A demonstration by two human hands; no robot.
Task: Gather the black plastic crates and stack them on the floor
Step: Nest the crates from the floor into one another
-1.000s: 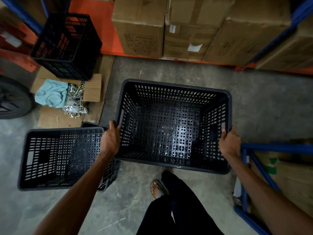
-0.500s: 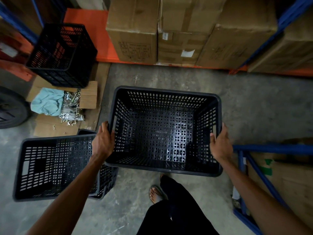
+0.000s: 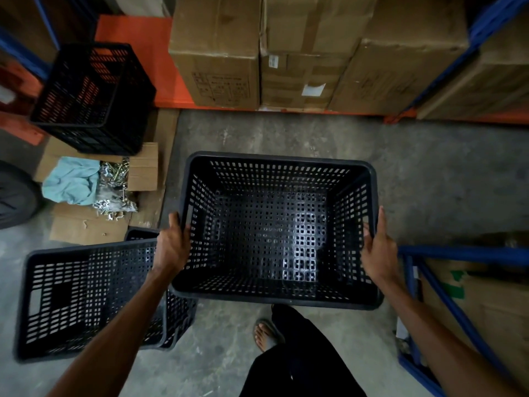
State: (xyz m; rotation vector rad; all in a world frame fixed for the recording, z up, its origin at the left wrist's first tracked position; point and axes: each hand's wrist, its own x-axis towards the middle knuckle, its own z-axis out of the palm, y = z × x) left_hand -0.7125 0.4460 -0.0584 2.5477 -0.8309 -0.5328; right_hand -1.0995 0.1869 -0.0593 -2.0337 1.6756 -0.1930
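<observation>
I hold an empty black perforated crate (image 3: 274,224) above the concrete floor, open side up. My left hand (image 3: 173,247) grips its left rim and my right hand (image 3: 378,250) grips its right rim. To the lower left a second black crate (image 3: 83,296) rests tilted on top of another black crate (image 3: 177,316), of which only the right edge shows. A further black crate (image 3: 94,98) stands tilted at the upper left, on cardboard by the orange shelf.
Cardboard boxes (image 3: 286,53) fill the orange shelf (image 3: 137,53) ahead. Flattened cardboard (image 3: 86,224) with a teal cloth (image 3: 71,181) and loose metal hardware (image 3: 114,193) lies at the left. A blue rack frame (image 3: 446,287) stands at right, a tyre (image 3: 14,193) at far left. My sandalled foot (image 3: 266,333) is below the crate.
The held crate has shifted toward me and slightly left, nearer the floor crates. Both hands keep their grip on its rims.
</observation>
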